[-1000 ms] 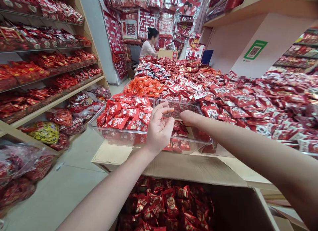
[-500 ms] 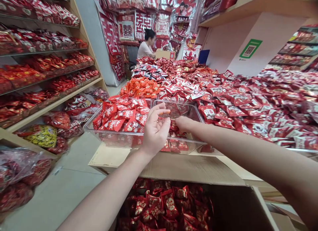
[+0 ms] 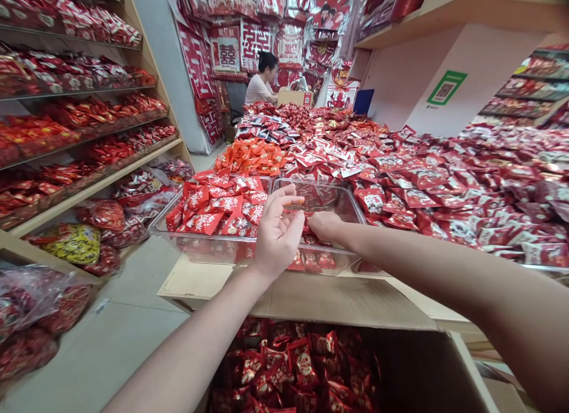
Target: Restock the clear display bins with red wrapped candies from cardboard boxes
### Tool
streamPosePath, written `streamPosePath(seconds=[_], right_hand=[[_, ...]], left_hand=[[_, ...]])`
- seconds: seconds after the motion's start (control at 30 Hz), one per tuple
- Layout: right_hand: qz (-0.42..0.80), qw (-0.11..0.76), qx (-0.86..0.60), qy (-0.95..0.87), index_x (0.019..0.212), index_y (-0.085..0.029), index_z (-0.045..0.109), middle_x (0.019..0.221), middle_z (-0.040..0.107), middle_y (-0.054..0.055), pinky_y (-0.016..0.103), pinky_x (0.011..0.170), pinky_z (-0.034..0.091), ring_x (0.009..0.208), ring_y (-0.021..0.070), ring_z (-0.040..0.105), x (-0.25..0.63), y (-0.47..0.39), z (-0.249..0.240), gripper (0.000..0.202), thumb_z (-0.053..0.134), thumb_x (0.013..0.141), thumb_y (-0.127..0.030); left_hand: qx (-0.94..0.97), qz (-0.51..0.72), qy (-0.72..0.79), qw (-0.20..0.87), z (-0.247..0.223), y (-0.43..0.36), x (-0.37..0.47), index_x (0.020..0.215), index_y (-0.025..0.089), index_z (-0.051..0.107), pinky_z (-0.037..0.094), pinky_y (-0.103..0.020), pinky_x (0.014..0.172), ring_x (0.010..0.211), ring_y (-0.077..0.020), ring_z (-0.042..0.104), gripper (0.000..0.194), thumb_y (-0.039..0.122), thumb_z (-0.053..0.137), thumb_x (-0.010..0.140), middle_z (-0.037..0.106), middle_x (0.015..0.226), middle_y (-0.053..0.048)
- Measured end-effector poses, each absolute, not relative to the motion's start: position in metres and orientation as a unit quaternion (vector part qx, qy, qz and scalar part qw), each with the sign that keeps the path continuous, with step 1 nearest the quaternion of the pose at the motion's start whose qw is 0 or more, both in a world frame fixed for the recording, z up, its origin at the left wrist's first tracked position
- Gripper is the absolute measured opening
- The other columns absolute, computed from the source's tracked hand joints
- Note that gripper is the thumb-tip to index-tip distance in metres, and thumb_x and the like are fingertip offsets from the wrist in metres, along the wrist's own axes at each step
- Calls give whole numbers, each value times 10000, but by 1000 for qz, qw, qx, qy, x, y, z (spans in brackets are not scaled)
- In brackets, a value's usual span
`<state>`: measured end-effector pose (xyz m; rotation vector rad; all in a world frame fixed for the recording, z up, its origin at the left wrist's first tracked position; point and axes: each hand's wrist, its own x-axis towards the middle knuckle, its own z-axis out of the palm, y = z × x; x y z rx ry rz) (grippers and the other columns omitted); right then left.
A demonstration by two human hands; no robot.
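My left hand (image 3: 280, 235) is raised at the front of a clear plastic bin (image 3: 344, 194), palm turned to the right and fingers loosely curled. A gap shows between its thumb and fingers, and nothing is in it. My right hand (image 3: 326, 226) reaches into the same bin from the right, its fingers closed low among small red candy packets (image 3: 311, 260). Its fingertips are hidden, so what they grip cannot be made out. Below both arms an open cardboard box (image 3: 342, 300) holds many shiny red wrapped candies (image 3: 304, 365).
Left of this bin stands another clear bin (image 3: 213, 240) heaped with red packets. Piles of wrapped sweets (image 3: 427, 188) cover the display behind and to the right. Shelves (image 3: 80, 96) line the left side, with bagged goods (image 3: 73, 244) below. A person (image 3: 262, 84) sits at the back.
My right hand has shifted slightly left inside the bin, toward my left hand. The left hand has stayed in nearly the same place.
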<state>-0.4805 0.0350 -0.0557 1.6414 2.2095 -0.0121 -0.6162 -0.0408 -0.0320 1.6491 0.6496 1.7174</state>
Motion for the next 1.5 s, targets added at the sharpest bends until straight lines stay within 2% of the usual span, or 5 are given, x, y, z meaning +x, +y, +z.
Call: streamPosePath(seconds=[0.53,0.83,1.2,1.37,1.5], right_hand=[[-33,295,552,779,799,-95,689,803,685,124,279,667,482,764,257,638,-477,43,-42,324,741,484,-144],[-68,275,471,835,979,-139,639,1006,651,114,260,731,463,903,217,611,-495,4,-26,252,510,763,-151],[-73,293,478,825,958,-135,650,986,654,144,312,710,473,888,261,619,-501,3,-37,248,491,768,-149],[-39,253,457,852,864,-121,645,922,658,141,291,660,448,840,243,618,-489,3,-17,221,462,743,-145],[-74,61,453,886,637,-154,533,650,623,51,242,532,407,642,177,602,-468,-5,21,21,524,632,-172]], left_hand=[[626,656,247,342,-34,-39,-616,930,229,538,449,-388,899,1149,-206,428,172,150,517,778,443,1205,-63],[615,660,251,352,-33,-39,-617,919,224,548,438,-382,920,1160,-199,424,166,145,518,777,447,1221,-53],[609,662,251,357,-32,-38,-617,916,219,550,417,-396,941,1124,-190,458,159,153,528,772,460,1216,-57],[601,657,232,392,-32,-37,-617,926,205,549,416,-385,935,1060,-181,516,161,160,522,774,535,1136,-65],[584,640,241,436,-30,-35,-619,1003,207,535,378,-373,969,1083,-179,508,247,147,518,764,573,1109,-62]])
